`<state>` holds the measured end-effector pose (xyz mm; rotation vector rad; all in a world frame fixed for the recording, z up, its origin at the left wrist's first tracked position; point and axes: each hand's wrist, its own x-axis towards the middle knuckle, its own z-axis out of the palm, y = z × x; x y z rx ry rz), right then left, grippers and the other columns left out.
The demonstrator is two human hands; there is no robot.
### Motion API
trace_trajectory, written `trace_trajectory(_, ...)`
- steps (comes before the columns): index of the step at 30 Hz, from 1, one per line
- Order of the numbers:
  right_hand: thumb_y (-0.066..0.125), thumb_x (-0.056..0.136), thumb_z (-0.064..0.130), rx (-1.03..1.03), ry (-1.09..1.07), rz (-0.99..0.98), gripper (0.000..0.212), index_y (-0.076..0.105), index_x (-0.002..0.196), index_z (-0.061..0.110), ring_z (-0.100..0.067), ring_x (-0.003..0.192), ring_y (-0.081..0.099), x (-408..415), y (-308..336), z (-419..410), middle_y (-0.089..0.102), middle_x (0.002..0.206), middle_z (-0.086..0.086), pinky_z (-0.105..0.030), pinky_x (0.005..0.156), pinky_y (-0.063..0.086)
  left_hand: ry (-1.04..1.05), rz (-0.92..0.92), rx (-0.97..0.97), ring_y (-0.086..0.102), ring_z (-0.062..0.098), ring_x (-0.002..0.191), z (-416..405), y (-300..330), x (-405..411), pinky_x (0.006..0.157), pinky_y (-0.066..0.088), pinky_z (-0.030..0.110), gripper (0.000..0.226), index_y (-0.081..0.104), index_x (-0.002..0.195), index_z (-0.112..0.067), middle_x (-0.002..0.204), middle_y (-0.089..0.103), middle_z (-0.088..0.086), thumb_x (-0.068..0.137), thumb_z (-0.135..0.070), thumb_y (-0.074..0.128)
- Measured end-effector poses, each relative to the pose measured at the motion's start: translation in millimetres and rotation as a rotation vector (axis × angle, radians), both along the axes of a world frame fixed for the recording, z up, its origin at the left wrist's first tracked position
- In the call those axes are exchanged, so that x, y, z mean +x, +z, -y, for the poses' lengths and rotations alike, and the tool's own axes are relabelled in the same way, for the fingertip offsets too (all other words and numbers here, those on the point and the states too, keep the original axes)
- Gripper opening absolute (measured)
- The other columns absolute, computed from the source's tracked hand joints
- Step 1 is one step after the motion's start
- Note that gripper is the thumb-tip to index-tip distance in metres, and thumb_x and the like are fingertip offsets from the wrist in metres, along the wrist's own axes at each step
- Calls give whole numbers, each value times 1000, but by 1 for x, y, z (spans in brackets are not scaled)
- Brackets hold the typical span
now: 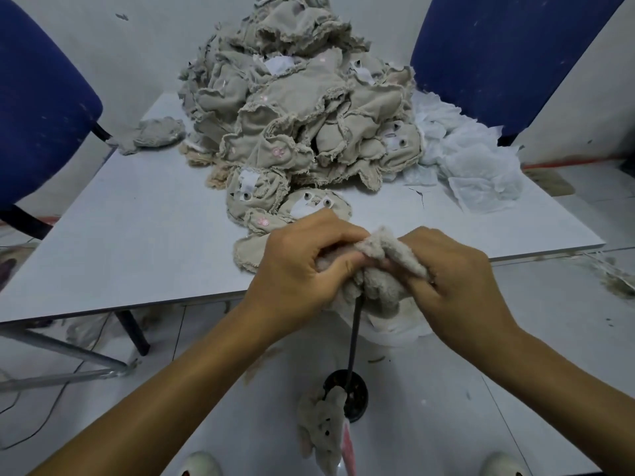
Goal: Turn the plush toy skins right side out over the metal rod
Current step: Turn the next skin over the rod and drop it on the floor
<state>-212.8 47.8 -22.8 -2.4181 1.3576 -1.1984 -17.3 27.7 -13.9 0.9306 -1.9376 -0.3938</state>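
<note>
One skin (372,276) is mid-turn, bunched over the top of the metal rod (354,341) in front of the surface (137,228). At left, the left hand (302,269) grips it with curled fingers; at right, the right hand (453,276) pinches its fluffy edge. One finished toy (323,431) lies by the rod's base. Behind, a heap (299,108) of inside-out skins waits, so most work seems left.

Head camera looks steeply down, close over the table (144,235), probably wide-angle.
</note>
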Motion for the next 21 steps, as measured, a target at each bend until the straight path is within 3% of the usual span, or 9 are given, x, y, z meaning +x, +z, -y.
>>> trace_trajectory(2,62,73,-3,15,9,-66,18,61,73,15,-18,63,44,5,-5,1,45,72,11,-29,58,34,-25,10,115,58,10,73,-3,-1,-1,68,47,26,12,74,93,-7,82,66,0,82,-11,78)
trace_trajectory(5,58,65,-4,62,18,-116,18,59,70,14,-17,62,40,10,-7,2,40,71,12,-29,57,31,-49,-27,301,50,7,65,0,-5,1,62,43,27,13,69,83,-18,71,58,-6,79,-14,80)
trace_trajectory(7,59,70,1,104,18,-164,13,60,72,13,-20,62,42,7,-7,2,43,70,11,-30,56,33,-53,15,353,48,7,65,3,-9,6,62,40,28,13,66,79,-22,68,54,-7,77,-20,79)
trace_trajectory(10,64,92,19,201,38,-158,5,66,88,16,-24,70,55,1,-9,0,58,75,7,-36,60,40,-60,14,416,52,13,68,1,-16,8,64,41,31,16,67,79,-17,72,57,-2,78,-14,82)
trace_trajectory(13,52,92,30,196,16,-176,22,66,86,14,-25,70,56,3,-11,0,62,76,1,-37,59,41,-80,112,348,56,12,73,2,-19,7,65,41,22,8,71,82,-7,75,59,0,83,-12,78)
trace_trajectory(17,63,89,10,285,-9,-185,5,66,85,12,-28,76,59,12,-14,2,67,81,-4,-40,63,44,-77,211,309,49,3,68,7,-17,11,62,34,17,10,73,79,-8,69,48,-9,83,-16,75)
trace_trajectory(21,56,87,10,300,3,-157,12,60,79,17,-27,75,56,8,-11,3,62,78,1,-46,64,48,-59,19,230,55,7,70,2,-15,5,64,43,26,9,78,86,-9,73,60,-5,83,-17,76)
